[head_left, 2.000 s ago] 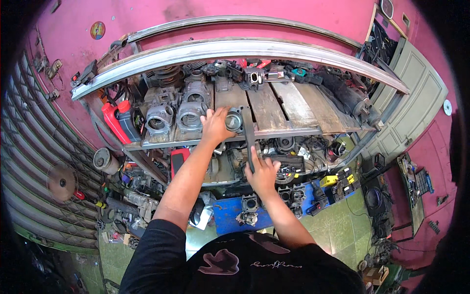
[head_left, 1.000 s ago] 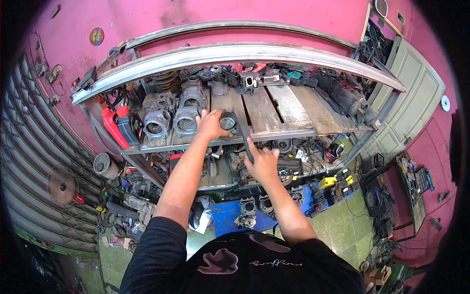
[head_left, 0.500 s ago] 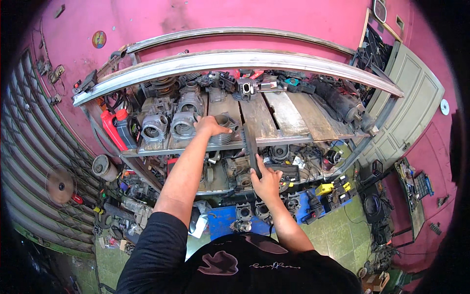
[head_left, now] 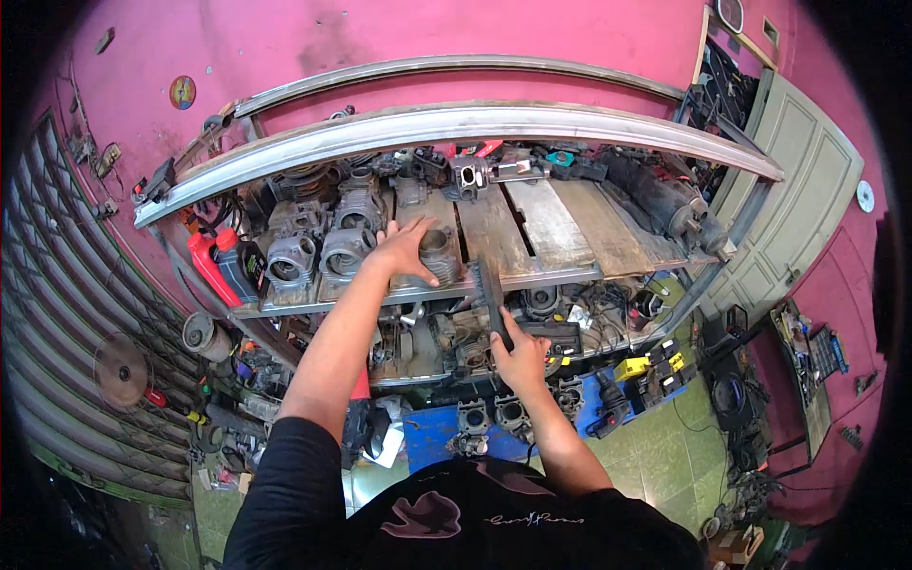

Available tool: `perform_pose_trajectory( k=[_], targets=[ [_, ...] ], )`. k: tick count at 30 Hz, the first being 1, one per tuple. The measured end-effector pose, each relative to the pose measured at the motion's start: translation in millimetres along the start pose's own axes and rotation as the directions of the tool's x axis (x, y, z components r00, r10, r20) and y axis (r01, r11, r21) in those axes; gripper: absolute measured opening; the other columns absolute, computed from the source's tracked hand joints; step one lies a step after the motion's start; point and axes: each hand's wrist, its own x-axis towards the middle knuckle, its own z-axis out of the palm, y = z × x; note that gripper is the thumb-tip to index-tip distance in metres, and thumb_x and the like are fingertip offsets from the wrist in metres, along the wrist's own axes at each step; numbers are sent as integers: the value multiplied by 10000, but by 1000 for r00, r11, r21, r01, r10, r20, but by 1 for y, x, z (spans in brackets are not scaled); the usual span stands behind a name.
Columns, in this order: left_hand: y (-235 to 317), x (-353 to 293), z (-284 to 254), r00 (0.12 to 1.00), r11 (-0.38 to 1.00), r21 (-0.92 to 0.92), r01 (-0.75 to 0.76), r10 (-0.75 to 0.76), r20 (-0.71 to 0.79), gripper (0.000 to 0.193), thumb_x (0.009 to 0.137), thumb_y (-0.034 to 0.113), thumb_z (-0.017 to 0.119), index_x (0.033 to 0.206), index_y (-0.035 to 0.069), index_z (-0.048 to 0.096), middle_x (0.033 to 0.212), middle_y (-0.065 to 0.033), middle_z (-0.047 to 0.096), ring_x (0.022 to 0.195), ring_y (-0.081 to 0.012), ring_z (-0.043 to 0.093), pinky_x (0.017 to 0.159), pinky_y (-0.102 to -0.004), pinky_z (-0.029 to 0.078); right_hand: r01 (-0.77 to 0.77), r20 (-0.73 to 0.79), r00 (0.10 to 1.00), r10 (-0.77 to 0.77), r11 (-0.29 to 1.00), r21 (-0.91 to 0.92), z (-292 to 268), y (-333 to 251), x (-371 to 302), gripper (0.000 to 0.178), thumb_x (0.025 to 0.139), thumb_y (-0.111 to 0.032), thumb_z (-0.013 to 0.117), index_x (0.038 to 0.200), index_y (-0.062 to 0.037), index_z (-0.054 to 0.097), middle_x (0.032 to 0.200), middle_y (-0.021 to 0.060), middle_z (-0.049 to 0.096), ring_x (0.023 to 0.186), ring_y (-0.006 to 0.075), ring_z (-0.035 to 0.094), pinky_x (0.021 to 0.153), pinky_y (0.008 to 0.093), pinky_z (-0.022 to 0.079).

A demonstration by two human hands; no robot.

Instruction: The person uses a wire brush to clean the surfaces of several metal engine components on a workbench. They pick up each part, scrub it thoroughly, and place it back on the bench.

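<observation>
A finned metal engine cylinder [head_left: 441, 249] stands near the front edge of the wooden shelf, its round bore facing up. My left hand [head_left: 403, 255] is at its left side with fingers spread; the thumb reaches across the lower fins and another finger lies by the top rim. Whether the palm presses on it cannot be made out. In my right hand [head_left: 521, 359], fingers wrapped round the handle, is a dark wire brush [head_left: 488, 291]. Its bristles face left, just right of the cylinder and apart from it.
Several engine castings [head_left: 348, 253] line the shelf's left half, beside red and black bottles [head_left: 228, 266]. A metal rail [head_left: 475, 123] spans above. A dark canister-shaped part [head_left: 655, 195] lies at the right end. More parts fill the lower shelf; engine blocks [head_left: 511, 412] sit on a blue surface below.
My left hand has shifted slightly left and spread its fingers from over the cylinder to its side, uncovering the bore. The brush stays in my right hand, a little lower.
</observation>
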Motion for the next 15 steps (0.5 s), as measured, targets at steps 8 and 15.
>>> perform_pose_trajectory(
  k=[8, 15],
  targets=[
    [3, -7, 19, 991, 993, 66, 101, -95, -89, 1290, 430, 498, 1021, 1554, 180, 473, 1373, -119, 684, 1375, -359, 474, 1071, -612, 329, 63, -58, 996, -64, 998, -25, 4, 1, -1, 598, 931, -362, 692, 1498, -193, 602, 787, 159, 702, 763, 315, 647, 891, 448, 350],
    [16, -44, 38, 939, 994, -84, 70, -94, -331, 1254, 453, 370, 1036, 1549, 176, 457, 1531, -42, 565, 1342, -346, 485, 1030, -569, 337, 232, -160, 954, -253, 963, -137, 18, -39, 5, 665, 911, -307, 711, 1538, -151, 550, 681, 97, 627, 661, 287, 582, 811, 421, 344]
  ],
)
